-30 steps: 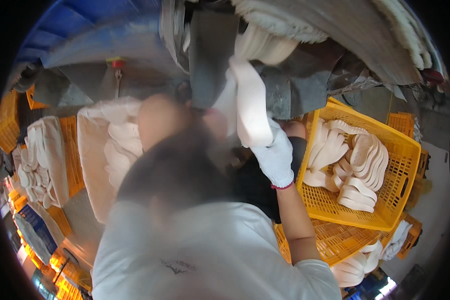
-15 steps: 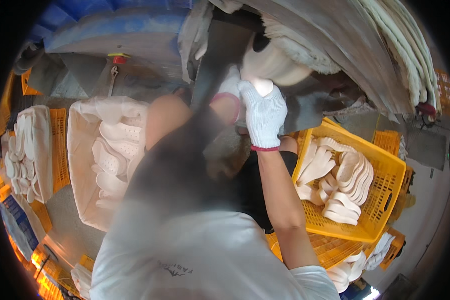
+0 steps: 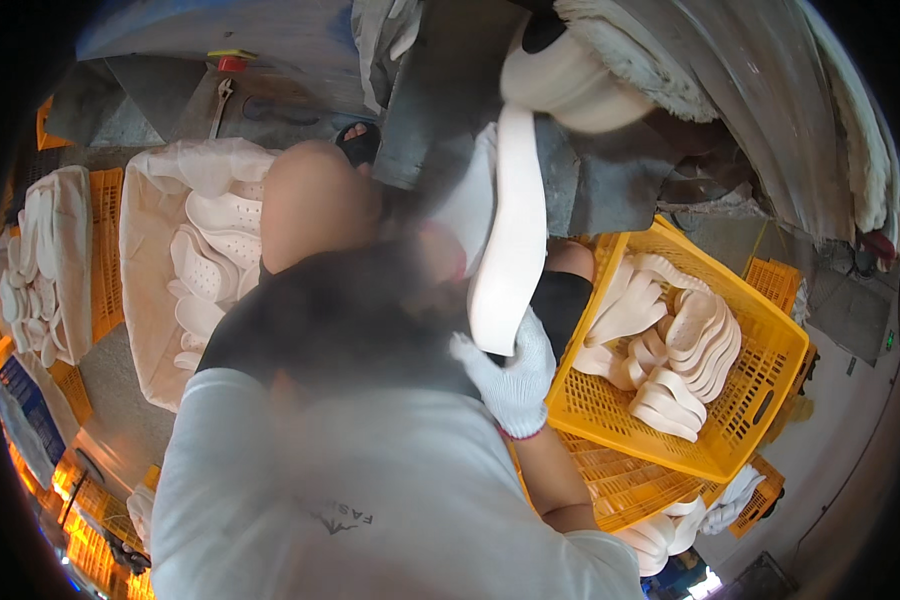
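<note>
A long white foam shoe sole stands on edge between my gloved hands. Its far end meets the pale round buffing wheel, whose surface is blurred. Near the sole's lower end, my right hand in a white knit glove is closed around it. My left hand, gloved too, grips the sole's left side further up; its fingers are partly hidden and haze blurs its wrist.
At right, a yellow plastic crate holds several pale soles. A cloth-lined basket of perforated soles stands at left, with another lined crate beyond. Grey cloth sheeting hangs at upper right. An adjustable wrench lies at upper left.
My right hand has moved down toward my body and now holds the sole's lower end. The sole, mostly covered before, now shows lengthwise. The view has shifted slightly.
</note>
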`<state>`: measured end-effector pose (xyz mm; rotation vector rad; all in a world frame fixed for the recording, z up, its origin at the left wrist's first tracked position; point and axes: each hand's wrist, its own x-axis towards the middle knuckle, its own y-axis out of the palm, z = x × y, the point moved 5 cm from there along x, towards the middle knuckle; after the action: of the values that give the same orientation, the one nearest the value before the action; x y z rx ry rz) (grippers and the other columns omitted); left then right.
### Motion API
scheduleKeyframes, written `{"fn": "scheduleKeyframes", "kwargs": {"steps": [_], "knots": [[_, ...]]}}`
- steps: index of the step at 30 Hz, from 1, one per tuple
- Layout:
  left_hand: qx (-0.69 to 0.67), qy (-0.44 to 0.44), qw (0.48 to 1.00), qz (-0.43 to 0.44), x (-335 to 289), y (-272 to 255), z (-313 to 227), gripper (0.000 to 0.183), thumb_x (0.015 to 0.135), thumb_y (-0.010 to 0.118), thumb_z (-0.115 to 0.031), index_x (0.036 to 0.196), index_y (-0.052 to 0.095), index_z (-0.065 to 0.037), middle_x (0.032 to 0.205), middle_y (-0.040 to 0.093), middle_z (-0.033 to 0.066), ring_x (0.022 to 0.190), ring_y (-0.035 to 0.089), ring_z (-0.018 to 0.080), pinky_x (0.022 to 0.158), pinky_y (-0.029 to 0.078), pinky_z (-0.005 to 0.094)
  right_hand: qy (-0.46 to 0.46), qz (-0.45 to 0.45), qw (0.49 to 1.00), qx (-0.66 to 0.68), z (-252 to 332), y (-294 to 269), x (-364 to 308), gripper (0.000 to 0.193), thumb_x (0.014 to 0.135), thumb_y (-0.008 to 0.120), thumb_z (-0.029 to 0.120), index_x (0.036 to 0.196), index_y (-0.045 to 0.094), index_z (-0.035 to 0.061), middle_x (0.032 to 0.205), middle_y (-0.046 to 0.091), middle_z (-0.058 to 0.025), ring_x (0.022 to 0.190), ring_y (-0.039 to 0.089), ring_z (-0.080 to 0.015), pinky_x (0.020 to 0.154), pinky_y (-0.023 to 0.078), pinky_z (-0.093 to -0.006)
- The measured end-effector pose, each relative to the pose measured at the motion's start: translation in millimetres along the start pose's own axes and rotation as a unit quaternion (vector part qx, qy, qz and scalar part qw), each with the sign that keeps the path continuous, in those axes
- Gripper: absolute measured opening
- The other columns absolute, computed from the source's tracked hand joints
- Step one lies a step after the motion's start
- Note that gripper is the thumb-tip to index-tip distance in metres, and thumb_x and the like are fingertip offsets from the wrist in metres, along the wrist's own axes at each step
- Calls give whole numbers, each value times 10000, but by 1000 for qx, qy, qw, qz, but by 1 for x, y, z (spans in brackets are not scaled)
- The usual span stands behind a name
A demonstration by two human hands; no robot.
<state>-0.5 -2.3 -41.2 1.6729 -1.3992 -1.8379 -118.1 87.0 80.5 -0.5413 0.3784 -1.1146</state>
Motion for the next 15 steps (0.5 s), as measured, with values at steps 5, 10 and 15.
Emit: {"fn": "scheduleKeyframes", "kwargs": {"steps": [5,10,15], "knots": [[-39,-19,998,48,24,10,-1,893,969,358,-879,1321,618,-100,1012,713,171,928,701,308,827,617,443,-1,-29,983,-179,12,-3,36,633,806,889,243,1307,597,-10,1150,685,-182,1019,694,-302,869,553,-424],[-108,136,973,155,-4,22,-33,702,1075,445,-684,1449,593,-109,1348,693,73,1211,647,212,1098,498,349,128,-13,881,455,-25,-22,3,867,821,834,95,1573,423,-38,1470,609,-178,1380,592,-278,1143,495,-417],[-17,105,988,113,-13,14,-50,693,1085,443,-665,1404,602,-71,1292,715,71,1137,690,222,1054,543,382,285,73,794,531,-66,-8,-29,976,823,879,134,1616,328,-1,1473,580,-186,1260,661,-308,997,607,-430]]}}
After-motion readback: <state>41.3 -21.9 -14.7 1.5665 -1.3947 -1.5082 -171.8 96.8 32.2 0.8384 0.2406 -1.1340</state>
